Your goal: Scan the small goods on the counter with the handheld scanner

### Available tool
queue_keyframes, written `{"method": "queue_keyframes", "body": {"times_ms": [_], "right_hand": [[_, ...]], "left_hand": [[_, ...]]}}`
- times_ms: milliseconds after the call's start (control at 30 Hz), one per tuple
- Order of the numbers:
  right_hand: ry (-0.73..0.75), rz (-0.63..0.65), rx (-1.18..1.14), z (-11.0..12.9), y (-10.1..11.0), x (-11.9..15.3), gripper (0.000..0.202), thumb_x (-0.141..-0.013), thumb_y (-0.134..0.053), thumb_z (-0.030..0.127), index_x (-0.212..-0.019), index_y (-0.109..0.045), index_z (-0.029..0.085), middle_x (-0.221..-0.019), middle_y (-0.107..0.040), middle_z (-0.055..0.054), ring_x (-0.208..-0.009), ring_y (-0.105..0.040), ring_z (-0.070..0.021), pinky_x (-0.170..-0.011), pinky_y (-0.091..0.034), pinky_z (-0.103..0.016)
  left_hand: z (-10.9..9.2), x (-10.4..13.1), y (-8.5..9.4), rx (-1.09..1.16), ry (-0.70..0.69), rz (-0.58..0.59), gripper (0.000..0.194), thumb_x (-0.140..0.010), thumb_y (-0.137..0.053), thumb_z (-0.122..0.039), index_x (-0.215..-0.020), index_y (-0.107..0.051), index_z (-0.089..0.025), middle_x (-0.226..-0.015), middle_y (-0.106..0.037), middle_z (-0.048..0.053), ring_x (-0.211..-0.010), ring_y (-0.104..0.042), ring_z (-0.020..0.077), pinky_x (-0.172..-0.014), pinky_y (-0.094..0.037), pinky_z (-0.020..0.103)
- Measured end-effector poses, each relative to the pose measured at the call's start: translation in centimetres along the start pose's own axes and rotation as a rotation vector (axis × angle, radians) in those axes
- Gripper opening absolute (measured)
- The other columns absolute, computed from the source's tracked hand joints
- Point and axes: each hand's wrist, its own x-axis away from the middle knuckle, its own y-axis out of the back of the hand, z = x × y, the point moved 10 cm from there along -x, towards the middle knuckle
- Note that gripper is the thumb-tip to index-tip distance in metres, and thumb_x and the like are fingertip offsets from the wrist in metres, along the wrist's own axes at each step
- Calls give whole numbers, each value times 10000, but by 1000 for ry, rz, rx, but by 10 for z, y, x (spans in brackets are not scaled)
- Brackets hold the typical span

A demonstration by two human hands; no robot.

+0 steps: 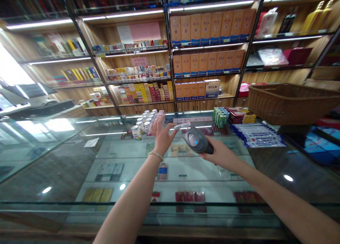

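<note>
My left hand [161, 134], with a pale bracelet [156, 155] at the wrist, pinches the end of a small whitish label strip [183, 125] between thumb and forefinger. The other fingers are raised. Beside that hand, rows of small white canisters [143, 125] with silvery lids stand on the glass counter [127, 148]. A dark grey handheld barcode scanner [196, 140] with a blue light is gripped in my right hand [219, 152]. Its head is close to the strip, just to the right and below it. Any print on the strip is too small to read.
Green cylindrical packs [220, 117], red and yellow packs [239, 115] and blue-white packets [257, 135] lie at the right. Behind them sits a wicker basket [289, 104]. Cigarette packs [162, 171] show inside the glass case. Shelves of boxed bottles [207, 28] line the wall.
</note>
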Motion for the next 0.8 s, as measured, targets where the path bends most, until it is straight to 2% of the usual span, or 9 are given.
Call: {"method": "queue_keyframes", "body": {"times_ms": [167,333,500,800], "right_hand": [[-10,27,5,2,-5,1,576,-754,-744,344,-1305,-645,212,-1153,-785,-91,-1074,-717,-335,-911,-529,-421],[-12,28,75,4,-3,3,492,-740,-756,322,-1215,-697,211,-1102,-798,-101,-1032,-727,-347,-864,-523,-408],[-15,40,96,4,-4,3,498,-730,-758,307,-1217,-704,220,-1061,-806,-96,-1015,-731,-351,-828,-516,-396],[-4,26,57,4,-3,3,517,-734,-756,321,-1231,-678,202,-1136,-791,-109,-1063,-719,-351,-886,-513,-413]], "left_hand": [[2,-1,1,-4,1,5,171,-879,-765,-419,-1012,-770,-311,-1584,-433,74,-1498,-356,353,-1257,-213,626],[4,-3,-2,14,23,17,154,-882,-759,-386,-1001,-769,-290,-1573,-442,79,-1492,-376,349,-1277,-210,614],[4,-2,-2,21,24,20,153,-887,-755,-376,-1015,-778,-296,-1558,-457,82,-1482,-396,341,-1281,-221,601],[4,-1,0,36,23,2,169,-897,-745,-417,-1020,-763,-303,-1587,-424,66,-1508,-357,330,-1284,-184,592]]}}
